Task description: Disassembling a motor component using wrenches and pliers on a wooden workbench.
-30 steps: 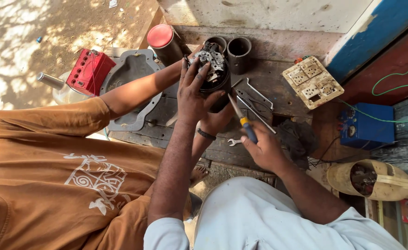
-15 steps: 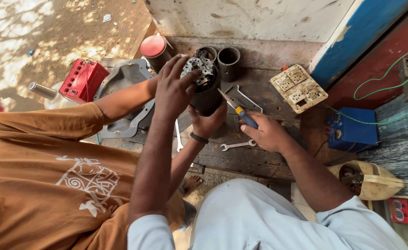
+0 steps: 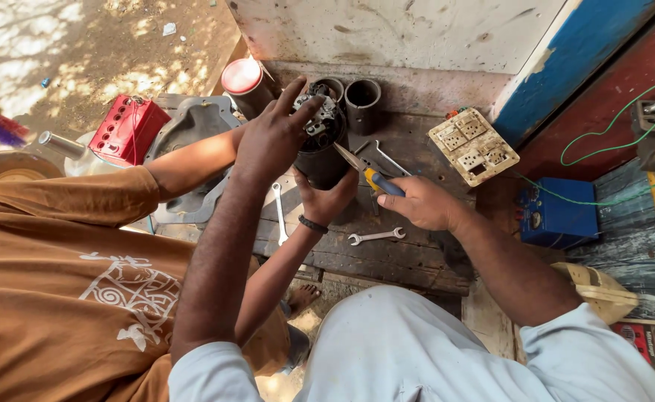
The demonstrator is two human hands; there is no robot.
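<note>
My left hand (image 3: 268,141) grips the top of a black cylindrical motor part (image 3: 321,165), fingers spread over its metal end (image 3: 317,119). My right hand (image 3: 425,202) holds pliers (image 3: 372,177) with blue and yellow handles, their tip touching the cylinder's right side. A co-worker in a brown shirt supports the cylinder from below with a hand (image 3: 329,201) that wears a dark wristband. The co-worker's other arm reaches in behind my left hand.
Two wrenches (image 3: 376,237) (image 3: 278,212) lie on the dark wooden bench. Behind stand a red-capped cylinder (image 3: 244,80) and black tubes (image 3: 362,100). A beige switch plate (image 3: 472,145), a blue box (image 3: 558,216), a red battery (image 3: 126,128) and a grey metal housing (image 3: 193,123) surround the work.
The cylinder and the hands have stayed together while my view shifted. The pliers' tip has come in against the cylinder's side. My left hand keeps its grip on top.
</note>
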